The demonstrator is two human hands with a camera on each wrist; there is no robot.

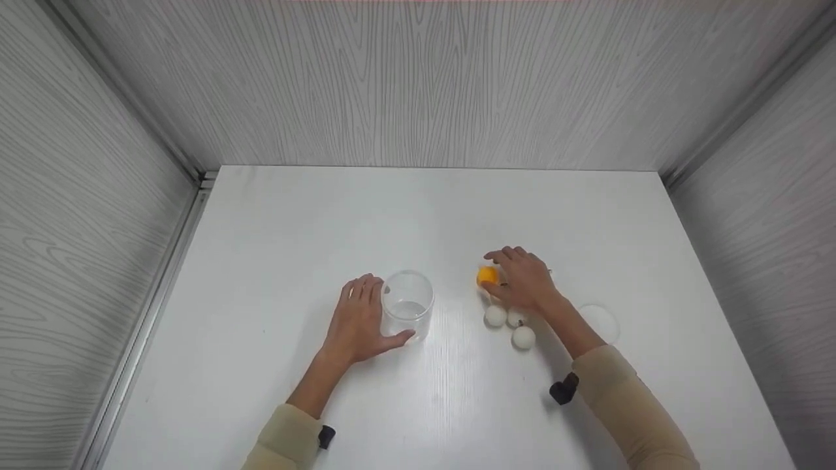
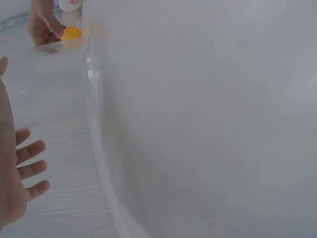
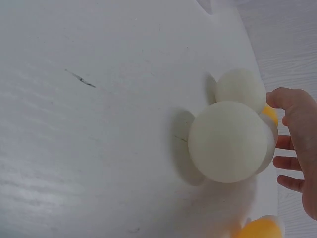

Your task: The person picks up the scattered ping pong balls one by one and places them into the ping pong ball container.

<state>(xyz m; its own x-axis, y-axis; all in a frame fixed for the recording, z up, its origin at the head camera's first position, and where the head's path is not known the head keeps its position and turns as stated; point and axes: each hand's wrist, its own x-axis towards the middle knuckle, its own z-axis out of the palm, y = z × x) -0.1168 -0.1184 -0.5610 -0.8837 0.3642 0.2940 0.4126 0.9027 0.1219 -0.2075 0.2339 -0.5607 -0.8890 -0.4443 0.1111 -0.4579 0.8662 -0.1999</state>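
My right hand (image 1: 522,279), fingers spread, touches the round orange plastic ball (image 1: 486,275) — left of it, my left hand (image 1: 359,321) cups the clear plastic jar (image 1: 418,321).

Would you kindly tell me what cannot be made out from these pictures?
Head view: how far the group of balls extends, since the right hand hides part of it.
Left wrist view: what the red print on the white ball says; it is too small, and the top edge cuts the ball off.
Right wrist view: the rest of the lower orange ball, cut off by the bottom edge.
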